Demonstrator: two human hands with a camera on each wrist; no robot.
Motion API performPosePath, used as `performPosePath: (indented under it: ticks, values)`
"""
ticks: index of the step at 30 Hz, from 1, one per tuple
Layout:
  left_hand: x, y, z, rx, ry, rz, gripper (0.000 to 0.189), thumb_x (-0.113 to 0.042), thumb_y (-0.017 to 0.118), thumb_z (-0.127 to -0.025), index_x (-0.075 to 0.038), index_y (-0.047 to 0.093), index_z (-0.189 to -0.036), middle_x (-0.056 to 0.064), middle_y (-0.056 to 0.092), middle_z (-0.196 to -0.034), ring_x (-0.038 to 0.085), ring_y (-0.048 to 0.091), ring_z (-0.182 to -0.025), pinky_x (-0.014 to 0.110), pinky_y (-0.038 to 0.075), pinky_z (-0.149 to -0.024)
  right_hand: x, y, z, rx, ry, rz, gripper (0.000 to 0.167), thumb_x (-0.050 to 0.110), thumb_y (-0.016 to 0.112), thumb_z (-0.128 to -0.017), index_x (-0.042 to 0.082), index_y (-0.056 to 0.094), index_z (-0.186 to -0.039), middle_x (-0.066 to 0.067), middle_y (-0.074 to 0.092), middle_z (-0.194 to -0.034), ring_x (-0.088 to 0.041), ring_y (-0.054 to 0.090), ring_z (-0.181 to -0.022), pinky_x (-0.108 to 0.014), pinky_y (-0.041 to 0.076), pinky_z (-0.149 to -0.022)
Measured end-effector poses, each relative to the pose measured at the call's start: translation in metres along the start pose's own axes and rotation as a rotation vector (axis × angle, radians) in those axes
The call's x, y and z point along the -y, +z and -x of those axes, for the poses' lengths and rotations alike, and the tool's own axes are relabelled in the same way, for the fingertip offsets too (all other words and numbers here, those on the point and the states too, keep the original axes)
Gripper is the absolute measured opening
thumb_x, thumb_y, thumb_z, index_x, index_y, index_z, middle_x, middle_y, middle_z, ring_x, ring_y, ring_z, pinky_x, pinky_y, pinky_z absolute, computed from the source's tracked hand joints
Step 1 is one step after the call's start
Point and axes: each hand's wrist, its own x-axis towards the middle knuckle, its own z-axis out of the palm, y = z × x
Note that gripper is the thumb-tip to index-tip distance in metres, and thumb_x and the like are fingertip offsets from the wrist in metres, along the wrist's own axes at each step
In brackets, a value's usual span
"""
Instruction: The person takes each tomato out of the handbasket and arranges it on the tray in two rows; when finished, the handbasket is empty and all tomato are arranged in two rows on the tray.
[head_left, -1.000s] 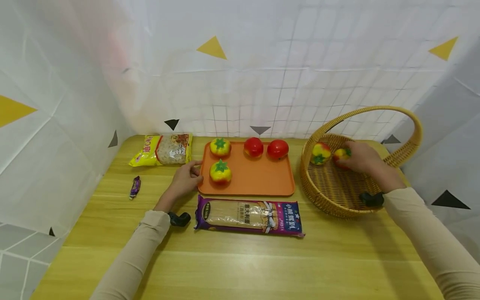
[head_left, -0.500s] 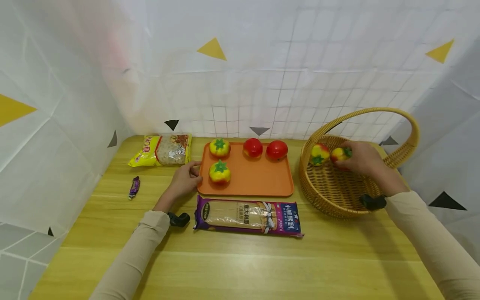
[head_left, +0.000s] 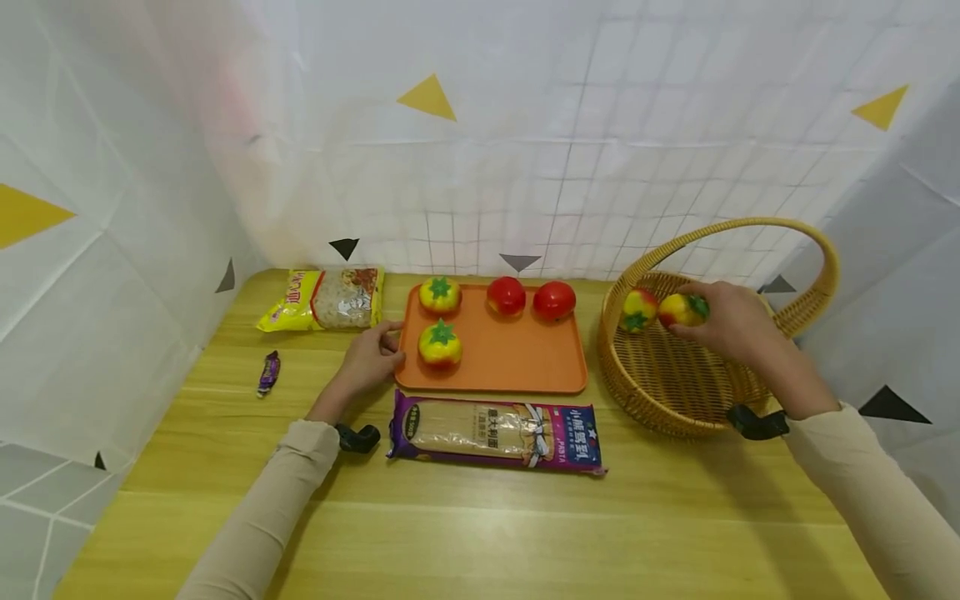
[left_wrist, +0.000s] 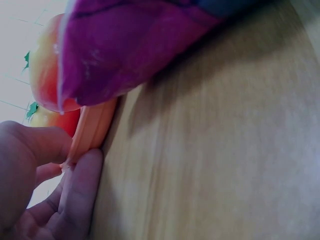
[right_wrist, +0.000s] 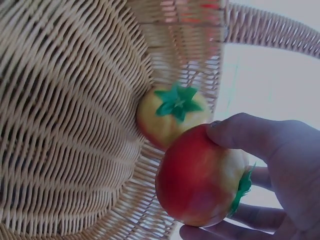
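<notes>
My right hand (head_left: 731, 323) grips a red-and-yellow toy tomato (right_wrist: 200, 175) with a green leaf cap, thumb on one side and fingers on the other. It is held over the inside of the wicker basket (head_left: 637, 383). Behind it, against the basket wall, sits a second toy tomato (right_wrist: 170, 112). At the left end of the orange tray (head_left: 517, 358), my left hand (head_left: 370, 358) pinches the rim; the left wrist view shows the thumb and a finger (left_wrist: 85, 175) on either side of it. Two yellow tomatoes (head_left: 440, 344) and two red ones (head_left: 553, 300) lie on the tray.
A purple pasta pack (head_left: 480, 432) lies along the tray's front side. A yellow food bag (head_left: 337, 298) is at the back left, with a small purple wrapped candy (head_left: 269, 373) before it. The basket's tall handle (head_left: 750, 223) arches over the basket. A white sheet hangs behind.
My right hand has risen and drawn back a little with the toy tomato, whose leaf cap now points more to the right. The left hand stays at the tray rim.
</notes>
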Motion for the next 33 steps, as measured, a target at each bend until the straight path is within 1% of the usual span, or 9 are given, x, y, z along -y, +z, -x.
performPosePath:
  ticks: [5,11,16,20,26,33]
  values:
    - [0.001,0.0,0.0,-0.004,0.007,-0.02,0.054,-0.008,0.065,-0.094,-0.009,0.05,-0.146,0.014,0.06,-0.101,0.024,0.064,-0.082,0.034,0.057,-0.064,0.015,-0.001,0.011,-0.058,-0.045,0.002,0.065,0.03,0.08,-0.085,-0.007,0.058,-0.133,-0.033,0.061,-0.119,-0.048,0.06,-0.101,-0.06,0.049,-0.078]
    - [0.002,0.0,0.0,-0.004,0.007,-0.026,0.054,-0.009,0.065,-0.094,-0.009,0.05,-0.146,0.014,0.06,-0.101,0.024,0.063,-0.082,0.033,0.057,-0.065,0.03,-0.001,0.026,-0.096,-0.055,-0.013,0.063,0.029,0.082,-0.083,-0.004,0.059,-0.132,-0.031,0.059,-0.12,-0.043,0.06,-0.096,-0.056,0.051,-0.073]
    - [0.001,0.0,0.0,-0.005,0.018,-0.041,0.054,-0.008,0.065,-0.094,-0.008,0.05,-0.146,0.014,0.06,-0.101,0.024,0.063,-0.083,0.032,0.057,-0.065,0.042,-0.002,0.04,-0.138,-0.057,-0.027,0.064,0.027,0.082,-0.083,-0.003,0.058,-0.134,-0.031,0.055,-0.125,-0.046,0.059,-0.096,-0.058,0.051,-0.074]
    - [0.001,-0.001,-0.001,-0.005,0.024,-0.032,0.055,-0.008,0.065,-0.093,-0.007,0.05,-0.146,0.014,0.06,-0.102,0.025,0.064,-0.084,0.033,0.057,-0.065,0.051,-0.003,0.048,-0.179,-0.068,-0.034,0.063,0.025,0.083,-0.082,-0.004,0.058,-0.133,-0.029,0.056,-0.125,-0.046,0.059,-0.097,-0.059,0.052,-0.074]
    - [0.001,-0.001,-0.002,-0.006,0.04,-0.036,0.055,-0.008,0.065,-0.093,-0.006,0.05,-0.146,0.015,0.059,-0.101,0.026,0.064,-0.084,0.034,0.057,-0.064,0.064,-0.004,0.055,-0.208,-0.08,-0.04,0.064,0.023,0.083,-0.081,-0.003,0.058,-0.134,-0.027,0.055,-0.127,-0.046,0.059,-0.1,-0.061,0.052,-0.076]
    - [0.002,-0.001,-0.002,0.0,0.036,-0.05,0.055,-0.008,0.064,-0.094,-0.007,0.049,-0.146,0.015,0.06,-0.102,0.025,0.064,-0.084,0.033,0.056,-0.065,0.075,-0.003,0.061,-0.267,-0.134,-0.034,0.064,0.023,0.086,-0.078,-0.001,0.061,-0.132,-0.024,0.058,-0.122,-0.041,0.061,-0.092,-0.057,0.055,-0.07]
